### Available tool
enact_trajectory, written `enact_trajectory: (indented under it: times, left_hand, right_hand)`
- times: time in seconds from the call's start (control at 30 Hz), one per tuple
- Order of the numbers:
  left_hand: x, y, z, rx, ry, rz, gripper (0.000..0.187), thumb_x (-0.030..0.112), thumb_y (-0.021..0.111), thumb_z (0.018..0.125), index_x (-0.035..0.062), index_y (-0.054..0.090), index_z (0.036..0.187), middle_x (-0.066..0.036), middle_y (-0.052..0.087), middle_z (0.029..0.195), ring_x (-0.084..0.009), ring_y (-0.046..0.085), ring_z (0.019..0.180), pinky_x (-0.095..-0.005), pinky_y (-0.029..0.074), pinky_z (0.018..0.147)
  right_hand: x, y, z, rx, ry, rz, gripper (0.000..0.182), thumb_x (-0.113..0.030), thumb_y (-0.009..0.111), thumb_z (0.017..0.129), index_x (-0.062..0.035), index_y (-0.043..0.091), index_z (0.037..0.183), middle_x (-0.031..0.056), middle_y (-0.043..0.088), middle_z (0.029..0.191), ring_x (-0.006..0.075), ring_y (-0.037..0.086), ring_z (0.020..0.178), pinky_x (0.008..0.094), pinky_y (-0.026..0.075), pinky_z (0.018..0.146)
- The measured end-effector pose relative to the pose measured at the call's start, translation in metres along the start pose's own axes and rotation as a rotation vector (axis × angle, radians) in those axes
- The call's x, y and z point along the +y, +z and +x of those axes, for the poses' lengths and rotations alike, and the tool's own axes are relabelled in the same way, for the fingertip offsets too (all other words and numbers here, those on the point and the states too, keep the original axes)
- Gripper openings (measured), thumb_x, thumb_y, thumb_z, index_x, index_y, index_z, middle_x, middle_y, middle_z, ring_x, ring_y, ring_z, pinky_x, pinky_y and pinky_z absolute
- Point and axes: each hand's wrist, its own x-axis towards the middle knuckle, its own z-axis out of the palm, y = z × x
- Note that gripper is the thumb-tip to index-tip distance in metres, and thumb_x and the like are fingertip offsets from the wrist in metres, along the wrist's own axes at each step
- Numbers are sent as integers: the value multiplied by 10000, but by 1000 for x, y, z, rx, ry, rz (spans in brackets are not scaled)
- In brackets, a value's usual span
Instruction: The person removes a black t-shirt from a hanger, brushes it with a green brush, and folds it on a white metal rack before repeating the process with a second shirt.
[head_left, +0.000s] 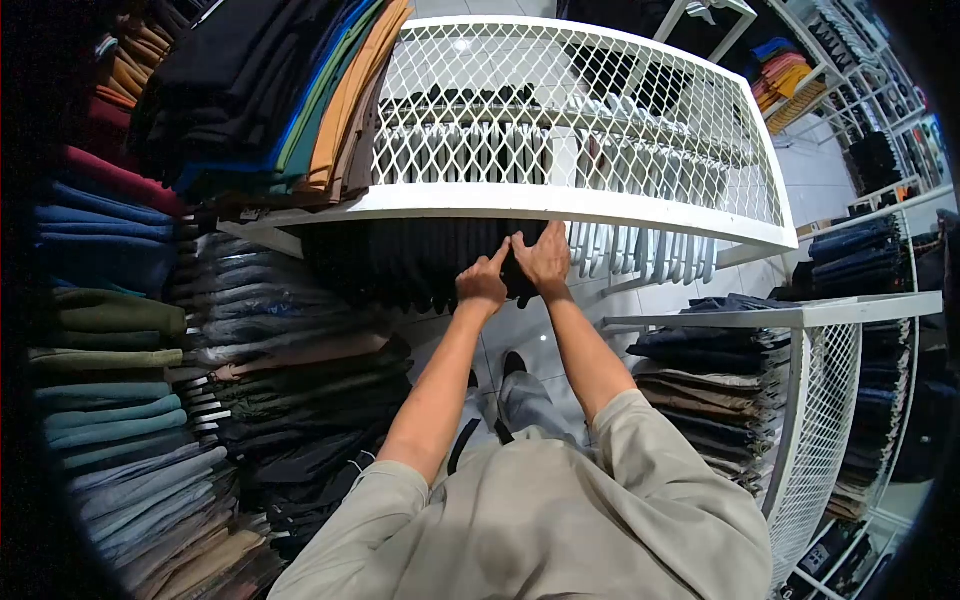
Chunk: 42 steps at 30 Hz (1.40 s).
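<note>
Dark hanging garments [430, 250] are packed in a row beneath the white mesh-topped rack [640, 205]; their kind is hard to make out. My left hand [482, 282] is at the row's right end, its index finger stretched forward and the others curled against the dark cloth. Beside it, my right hand [543, 258] touches the same end of the row, thumb pointing left and fingers reaching up under the rack's front edge, apart from the thumb. Just right of that hand hang several white hangers [640, 250]. The cloth under my fingertips is partly hidden.
Folded trousers [270, 90] in black, blue, green and orange lie on the rack's left end. Stacks of folded clothes [110, 400] rise along my left. At right stands a lower white mesh rack [815, 420] with folded trousers [710, 370] beside it. Tiled floor [540, 345] shows around my feet.
</note>
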Motion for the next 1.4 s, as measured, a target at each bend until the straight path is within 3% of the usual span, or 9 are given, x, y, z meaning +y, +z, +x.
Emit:
enact_trajectory:
  times: [0.1,0.17,0.3,0.7,1.03,1.1,1.23,1.37,1.4]
  left_hand:
    - [-13,15,3,-28,4,123,692,61,558,857,299,467,1501,-177,697,1032,-372,705,945,-484,565,841]
    - [-8,14,3,182,-29,-34,691,64,553,855,290,463,1502,-187,697,1010,-382,709,901,-491,569,816]
    - [3,9,3,211,-2,-49,685,64,553,852,285,473,1495,-191,695,992,-386,708,877,-493,572,793]
    - [0,-9,7,-24,-28,81,885,72,612,809,342,288,1587,-191,702,1009,-362,712,942,-454,557,885]
    - [4,1,11,12,-58,43,778,85,586,836,288,372,1556,-201,691,1029,-390,701,938,-492,557,857]
    - [11,9,11,149,108,-89,713,71,571,854,247,419,1528,-181,668,1087,-393,693,952,-498,557,857]
    - [28,15,7,93,145,-145,717,28,585,846,254,442,1511,-153,619,1171,-376,682,1001,-485,565,858]
    - [30,27,3,130,194,-83,743,18,597,836,267,433,1518,-144,626,1195,-365,684,1020,-475,567,868]
    - [32,25,2,111,186,-75,706,40,574,882,276,418,1529,-140,622,1242,-369,678,1046,-472,568,878]
  right_hand:
    - [3,0,6,-83,35,26,661,-408,748,785,105,534,1141,272,619,1006,468,628,987,509,523,873]
    - [-1,-1,7,-84,47,24,647,-414,745,794,105,547,1126,272,623,1005,468,628,987,510,521,878]
    - [-7,2,4,-95,110,-33,651,-432,750,810,105,566,1129,289,628,1045,473,625,992,516,514,893]
    - [0,28,8,-71,220,227,663,-378,788,768,113,551,1146,342,616,1086,514,600,1022,535,494,904]
    - [5,2,5,87,221,178,653,-378,793,799,62,510,1191,325,631,1078,522,603,1003,551,485,883]
    - [7,-5,1,31,169,104,550,-353,726,881,56,526,1190,303,625,1087,502,604,999,543,490,866]
    - [13,-15,-10,91,77,4,340,-233,564,1006,47,544,1199,267,618,1089,464,618,991,498,514,823]
    - [25,-15,-8,155,63,23,330,-218,563,1002,47,543,1198,261,615,1072,466,623,968,498,523,801]
    - [24,-19,-6,160,64,27,330,-218,563,1002,47,543,1198,261,615,1072,466,623,968,498,523,801]
